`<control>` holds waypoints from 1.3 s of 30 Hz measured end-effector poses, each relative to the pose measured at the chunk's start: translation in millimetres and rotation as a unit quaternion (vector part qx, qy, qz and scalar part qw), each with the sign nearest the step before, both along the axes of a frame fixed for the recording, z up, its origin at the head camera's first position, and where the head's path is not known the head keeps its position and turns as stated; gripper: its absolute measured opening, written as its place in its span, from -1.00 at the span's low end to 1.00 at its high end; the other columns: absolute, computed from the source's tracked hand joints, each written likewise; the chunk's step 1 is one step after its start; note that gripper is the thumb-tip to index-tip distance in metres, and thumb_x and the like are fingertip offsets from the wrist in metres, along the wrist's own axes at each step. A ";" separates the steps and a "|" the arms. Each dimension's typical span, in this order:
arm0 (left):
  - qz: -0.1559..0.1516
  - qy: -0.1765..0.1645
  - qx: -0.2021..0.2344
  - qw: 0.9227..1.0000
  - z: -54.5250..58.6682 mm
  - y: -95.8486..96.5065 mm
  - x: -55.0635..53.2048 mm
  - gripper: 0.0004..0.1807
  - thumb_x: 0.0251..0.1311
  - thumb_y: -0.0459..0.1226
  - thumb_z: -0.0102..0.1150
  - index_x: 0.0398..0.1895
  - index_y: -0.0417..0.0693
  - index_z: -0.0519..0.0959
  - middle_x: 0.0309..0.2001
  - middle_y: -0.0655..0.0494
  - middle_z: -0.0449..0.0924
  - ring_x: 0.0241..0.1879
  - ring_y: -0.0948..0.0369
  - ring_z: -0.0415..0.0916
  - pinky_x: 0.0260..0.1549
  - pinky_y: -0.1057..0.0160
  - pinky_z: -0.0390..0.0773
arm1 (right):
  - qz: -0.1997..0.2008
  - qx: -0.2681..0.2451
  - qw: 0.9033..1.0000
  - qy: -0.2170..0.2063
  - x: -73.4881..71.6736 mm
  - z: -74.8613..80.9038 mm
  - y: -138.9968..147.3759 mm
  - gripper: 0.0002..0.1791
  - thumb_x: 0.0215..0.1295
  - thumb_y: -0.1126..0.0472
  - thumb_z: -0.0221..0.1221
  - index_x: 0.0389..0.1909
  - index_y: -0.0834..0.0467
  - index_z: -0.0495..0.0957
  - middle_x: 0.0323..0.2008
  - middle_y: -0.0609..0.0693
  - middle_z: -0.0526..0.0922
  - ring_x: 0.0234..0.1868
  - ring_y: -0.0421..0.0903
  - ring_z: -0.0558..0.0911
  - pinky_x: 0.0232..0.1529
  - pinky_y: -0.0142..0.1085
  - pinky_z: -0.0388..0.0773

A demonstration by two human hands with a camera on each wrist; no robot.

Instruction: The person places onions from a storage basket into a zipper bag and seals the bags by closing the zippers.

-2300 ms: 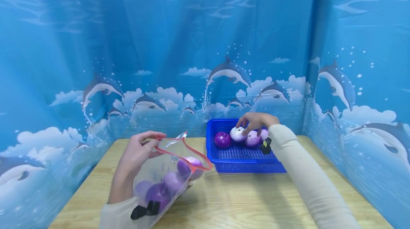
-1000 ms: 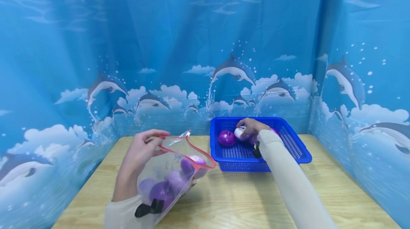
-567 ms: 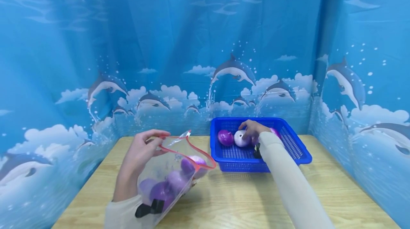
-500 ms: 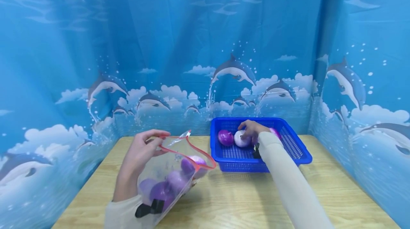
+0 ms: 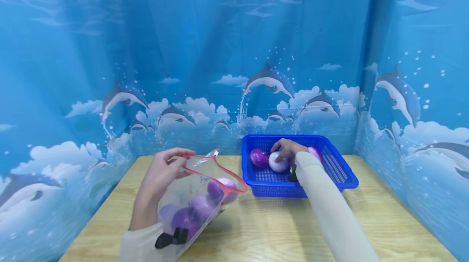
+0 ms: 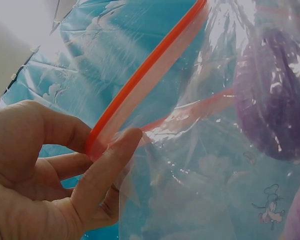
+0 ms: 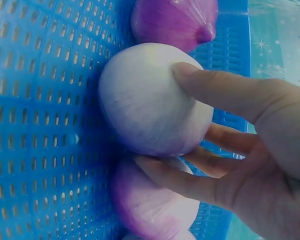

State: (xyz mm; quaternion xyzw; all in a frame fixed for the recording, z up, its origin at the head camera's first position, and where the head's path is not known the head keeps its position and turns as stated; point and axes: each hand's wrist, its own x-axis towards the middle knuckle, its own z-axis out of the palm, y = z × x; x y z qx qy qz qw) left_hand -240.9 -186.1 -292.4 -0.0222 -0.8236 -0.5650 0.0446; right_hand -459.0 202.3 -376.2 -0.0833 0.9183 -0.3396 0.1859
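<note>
The white round onion with pale purple shading is inside the blue perforated plastic basket, directly under the right hand. This hand now grips it: the thumb presses on one side, and other fingers go behind it. Some moments ago the fingers were only spread above this onion; now they are around it. The dark spot on its skin, visible a little earlier, is not seen any more in the head view, so probably the onion has turned or the thumb covers it. I judge that the hold is almost settled, but the onion is not lifted yet.

To the left of the right hand lies a glossy magenta-purple onion. Under its fingers is a purple onion with whitish side, which a finger seems to touch.

Farther out, the left hand pinches the edge of a transparent plastic bag with orange-red rim. Its mouth stays open, and several purple onions rest inside, below this hand.
</note>
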 end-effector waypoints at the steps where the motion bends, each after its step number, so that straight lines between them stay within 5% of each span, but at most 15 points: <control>1: 0.000 0.000 0.000 1.000 -0.1 0.2 -0.1 -0.62 0.52 -0.37 -0.09 0.26 -0.19 0.58 0.40 -0.15 0.42 0.20 -0.07 0.51 0.08 0.07 0.75 | 0.006 -0.001 1.000 0.000 1.1 1.2 0.6 -0.46 0.24 0.37 0.36 0.27 0.21 0.57 0.31 0.34 0.46 0.20 0.25 0.55 -0.04 0.03 0.77; 13: -0.003 0.008 -0.001 1.000 0.5 1.6 1.7 -0.63 0.52 -0.37 -0.08 0.26 -0.21 0.58 0.39 -0.17 0.43 0.18 -0.07 0.53 0.07 0.06 0.75 | 0.088 0.044 0.995 0.012 8.5 38.8 3.3 -0.43 0.30 0.28 0.35 0.34 0.22 0.52 0.29 0.39 0.46 0.22 0.25 0.58 -0.15 0.05 0.81; 29: -0.003 0.005 0.002 1.000 -1.0 3.0 3.7 -0.63 0.52 -0.37 -0.07 0.26 -0.23 0.57 0.39 -0.20 0.42 0.21 -0.11 0.52 0.07 0.06 0.75 | 0.148 0.066 0.986 0.046 29.3 85.7 -13.7 -0.47 0.31 0.21 0.37 0.30 0.14 0.57 0.29 0.34 0.45 0.23 0.23 0.55 -0.07 -0.02 0.80; 39: -0.007 0.007 0.000 1.000 -0.6 2.5 3.2 -0.63 0.52 -0.37 -0.08 0.26 -0.23 0.58 0.39 -0.19 0.42 0.19 -0.10 0.52 0.07 0.07 0.75 | 0.172 0.070 0.980 0.074 41.6 104.8 -30.3 -0.51 0.31 0.18 0.38 0.26 0.05 0.62 0.26 0.23 0.50 0.20 0.16 0.57 -0.19 -0.17 0.81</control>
